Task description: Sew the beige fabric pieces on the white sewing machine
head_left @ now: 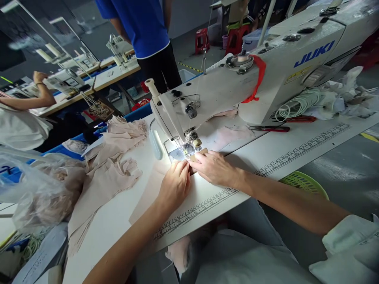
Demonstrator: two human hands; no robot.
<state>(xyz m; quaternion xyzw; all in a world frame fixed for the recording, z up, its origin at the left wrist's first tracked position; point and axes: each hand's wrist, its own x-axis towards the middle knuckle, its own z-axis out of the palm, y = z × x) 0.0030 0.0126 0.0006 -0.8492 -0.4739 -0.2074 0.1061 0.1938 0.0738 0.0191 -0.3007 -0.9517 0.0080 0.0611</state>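
Observation:
My left hand is at the near side of the sewing machine, fingers together and pressing on a pale pink fabric piece. That piece trails off to the left over the white table. Close beside it, my right hand pinches a small folded fabric edge just right of the needle. The lit presser foot is right in front of my fingertips. Whether both hands hold one and the same piece is hidden by the fingers.
Left of the machine lies a stack of cut fabric pieces, with a plastic bag beyond. Thread snips and coiled cord lie right. A ruler strip runs along the front edge. Two people are beyond the table.

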